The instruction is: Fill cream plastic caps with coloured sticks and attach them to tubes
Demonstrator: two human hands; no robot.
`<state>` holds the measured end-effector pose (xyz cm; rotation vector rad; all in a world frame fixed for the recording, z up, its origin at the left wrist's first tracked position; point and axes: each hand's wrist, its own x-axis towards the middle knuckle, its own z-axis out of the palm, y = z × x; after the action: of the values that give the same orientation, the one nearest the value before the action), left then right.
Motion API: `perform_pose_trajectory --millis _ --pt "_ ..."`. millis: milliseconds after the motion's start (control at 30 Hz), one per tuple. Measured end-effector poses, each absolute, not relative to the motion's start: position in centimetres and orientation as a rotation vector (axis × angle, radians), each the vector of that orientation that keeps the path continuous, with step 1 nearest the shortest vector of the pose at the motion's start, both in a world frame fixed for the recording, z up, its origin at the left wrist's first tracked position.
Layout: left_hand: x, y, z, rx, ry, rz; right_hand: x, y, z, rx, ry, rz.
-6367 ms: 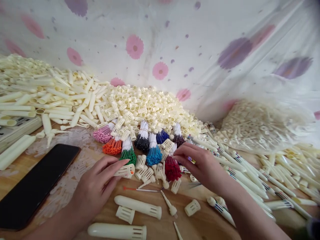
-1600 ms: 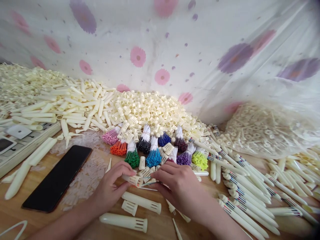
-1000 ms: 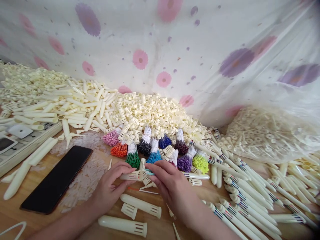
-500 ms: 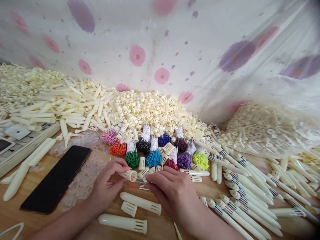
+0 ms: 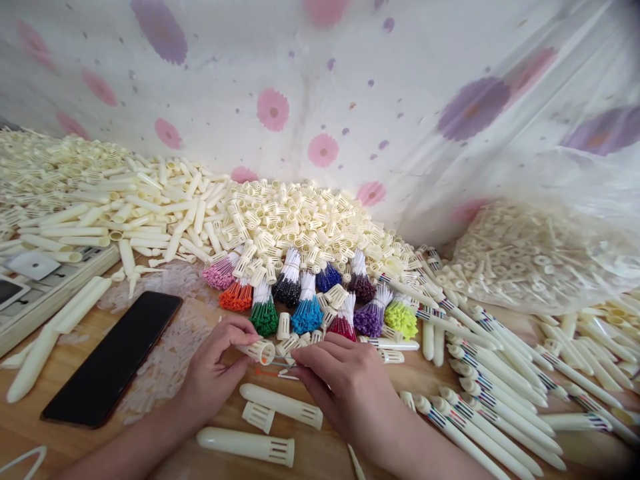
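My left hand [image 5: 220,360] is closed around a cream slotted pen sleeve [image 5: 260,351], its round mouth facing right. A bit of orange shows inside the sleeve. At that mouth, my right hand [image 5: 345,380] pinches a thin pen refill [image 5: 281,363], mostly hidden by the fingers. An orange-tipped refill [image 5: 267,373] lies on the table below. Nearer to me rest two cream pen barrels with slotted ends, an upper barrel [image 5: 280,403] and a lower barrel [image 5: 245,445], with a loose slotted sleeve [image 5: 259,417] between them.
Tied refill bundles in several colours, such as a green bundle [image 5: 264,315], stand behind my hands. Beyond is a heap of slotted sleeves [image 5: 310,213]. A black phone [image 5: 113,360] lies left. Pens with coloured sliders [image 5: 493,420] and a clear bag of parts [image 5: 545,260] are right.
My right fingers have shifted very slightly by the sleeve's mouth, and a thin refill shows more clearly between sleeve and fingers. My left hand keeps its hold, almost still.
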<state>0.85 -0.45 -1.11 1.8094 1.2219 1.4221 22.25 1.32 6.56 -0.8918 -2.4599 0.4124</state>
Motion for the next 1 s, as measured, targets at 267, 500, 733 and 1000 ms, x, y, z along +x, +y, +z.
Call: perform_pose_trajectory --millis 267,500,733,1000 --pt "0.85 -0.37 -1.45 1.851 1.226 1.393 22.06 1.53 6.27 -0.897 -2.485 0.369" --pt "0.89 -0.34 -1.29 1.874 1.231 1.376 22.07 1.6 6.37 -0.904 -2.503 0.35" --pt "0.86 -0.41 -1.31 1.888 1.258 1.391 21.98 1.7 6.56 -0.914 -2.504 0.35" --pt "1.03 -0.25 -0.84 1.937 1.318 1.385 22.4 1.99 6.6 -0.925 -2.528 0.292"
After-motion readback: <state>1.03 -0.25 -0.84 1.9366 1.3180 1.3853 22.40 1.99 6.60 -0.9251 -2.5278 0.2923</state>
